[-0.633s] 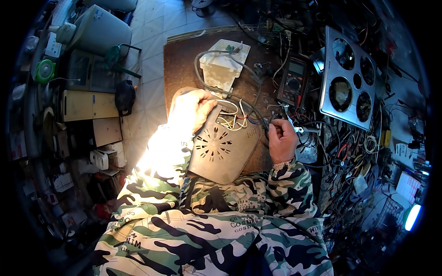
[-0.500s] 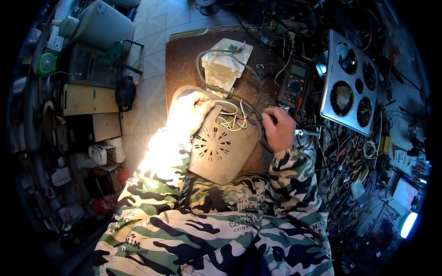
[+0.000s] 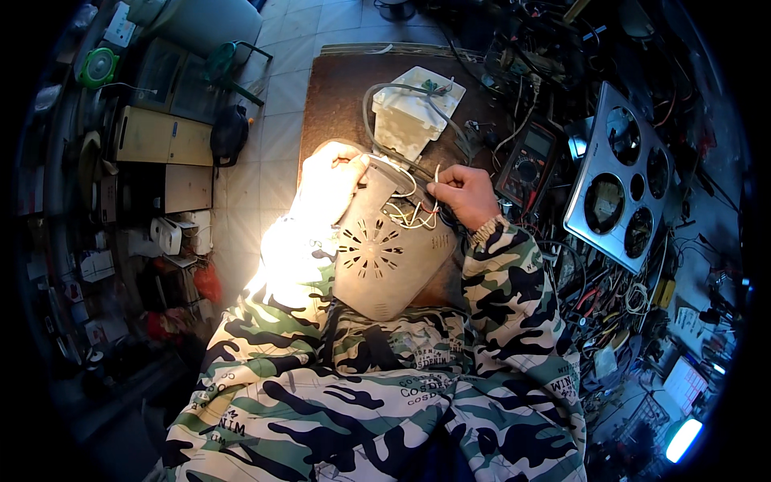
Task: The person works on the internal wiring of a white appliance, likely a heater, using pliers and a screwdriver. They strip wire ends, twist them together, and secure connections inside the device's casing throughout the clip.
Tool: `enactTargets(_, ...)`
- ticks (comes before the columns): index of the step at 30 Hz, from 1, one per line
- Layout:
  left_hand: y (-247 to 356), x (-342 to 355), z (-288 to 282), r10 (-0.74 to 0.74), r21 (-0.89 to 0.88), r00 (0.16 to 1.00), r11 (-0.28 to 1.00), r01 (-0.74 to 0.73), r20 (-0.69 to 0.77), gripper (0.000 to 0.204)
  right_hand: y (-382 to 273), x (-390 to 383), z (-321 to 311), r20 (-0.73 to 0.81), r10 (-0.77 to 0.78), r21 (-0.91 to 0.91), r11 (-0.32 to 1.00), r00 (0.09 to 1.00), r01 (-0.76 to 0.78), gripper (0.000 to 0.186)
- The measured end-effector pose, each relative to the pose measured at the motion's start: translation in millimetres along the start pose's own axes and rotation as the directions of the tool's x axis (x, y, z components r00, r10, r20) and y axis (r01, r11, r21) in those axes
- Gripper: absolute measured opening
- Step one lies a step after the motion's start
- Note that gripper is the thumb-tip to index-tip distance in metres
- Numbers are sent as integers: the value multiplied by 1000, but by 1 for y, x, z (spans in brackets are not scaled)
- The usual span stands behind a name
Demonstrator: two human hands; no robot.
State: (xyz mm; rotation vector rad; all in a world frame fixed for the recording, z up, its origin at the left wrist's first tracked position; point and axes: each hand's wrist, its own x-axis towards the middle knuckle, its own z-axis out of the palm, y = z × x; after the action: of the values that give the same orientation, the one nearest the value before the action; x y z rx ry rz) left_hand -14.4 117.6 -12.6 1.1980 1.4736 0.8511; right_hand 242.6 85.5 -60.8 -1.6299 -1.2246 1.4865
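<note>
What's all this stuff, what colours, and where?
Vented casing: one, greyish, centre.
Thin wires: several, white and red, at the casing.
Plastic box: one, white, on brown tabletop.
Thick cord: one, grey, looping by the box.
Multimeter: one, black and red, right.
Five-holed panel: one, silver, far right.
Fan-like disc: one, green, upper left.
Clutter: uncountable, mixed colours, both sides.
Left hand: one, camouflage-sleeved, at the casing's top.
Right hand: one, camouflage-sleeved, at the cord.

Head fisheye, facing down, near table (image 3: 337, 88); dark rim unclear.
</note>
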Motion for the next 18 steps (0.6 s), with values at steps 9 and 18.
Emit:
enactTargets(9,-9,1,-11,-174,-742,966,620,257,190,12,6,-11,-4,97,63,384,918,993,-96,17)
enactTargets(18,-3,-46,-11,98,73,993,993,-94,-59,19,-7,-5,11,210,125,177,970,970,-163,31)
